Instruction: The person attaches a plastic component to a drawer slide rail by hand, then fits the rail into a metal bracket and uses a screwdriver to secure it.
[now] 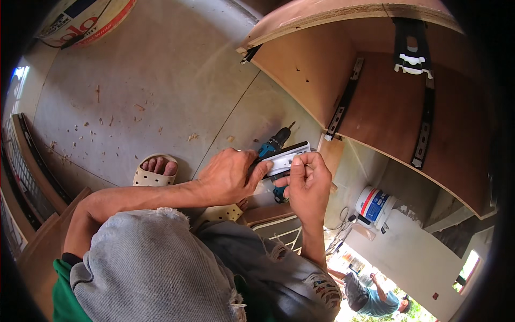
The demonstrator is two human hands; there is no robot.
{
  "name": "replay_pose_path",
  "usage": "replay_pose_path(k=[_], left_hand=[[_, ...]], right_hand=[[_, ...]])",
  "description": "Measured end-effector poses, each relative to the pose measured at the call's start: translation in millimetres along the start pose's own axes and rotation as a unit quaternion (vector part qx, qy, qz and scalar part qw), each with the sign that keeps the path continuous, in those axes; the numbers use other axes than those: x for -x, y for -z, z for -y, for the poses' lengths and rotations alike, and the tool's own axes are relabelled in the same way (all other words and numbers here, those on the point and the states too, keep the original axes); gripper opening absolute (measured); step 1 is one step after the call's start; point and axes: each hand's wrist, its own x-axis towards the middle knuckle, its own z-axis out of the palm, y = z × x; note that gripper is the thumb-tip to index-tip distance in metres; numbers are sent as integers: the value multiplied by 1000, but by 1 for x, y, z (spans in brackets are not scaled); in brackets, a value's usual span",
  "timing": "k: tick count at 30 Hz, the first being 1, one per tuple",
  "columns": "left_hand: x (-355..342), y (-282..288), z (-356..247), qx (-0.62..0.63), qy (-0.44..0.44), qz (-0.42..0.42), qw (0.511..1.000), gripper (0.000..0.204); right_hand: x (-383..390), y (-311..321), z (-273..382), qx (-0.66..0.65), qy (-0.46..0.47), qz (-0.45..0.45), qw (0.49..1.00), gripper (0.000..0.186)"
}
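Over the dusty floor (161, 80) beside the plywood cabinet (386, 102), my left hand (230, 174) and right hand (307, 185) pinch 1 white slide bracket (285, 159); I'm likely readying it, and next comes lining it up squarely.

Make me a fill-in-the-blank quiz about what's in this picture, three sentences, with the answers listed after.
1. Both hands, the left hand and the right hand, hold a white ____ rail.
2. The drill lying on the floor has a body coloured ____.
3. The foot wears a cream ____ with holes.

Missing words: drawer; blue; sandal
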Motion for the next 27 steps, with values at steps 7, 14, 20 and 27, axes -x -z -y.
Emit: replay_pose_path(k=[7,14,20,27], left_hand=[[-4,-3,4,0,7,0,1000,44],[-7,-4,17,31,-15,20,999,44],[-7,-5,15,9,-5,6,1000,43],[-6,-15,9,-110,30,15,993,37]], right_hand=[[-8,0,3,29,-13,-9,999,21],[-10,1,-1,64,-23,-17,998,20],[-15,-6,5,107,-50,-38,992,23],[-19,-10,14,119,-23,-32,992,21]])
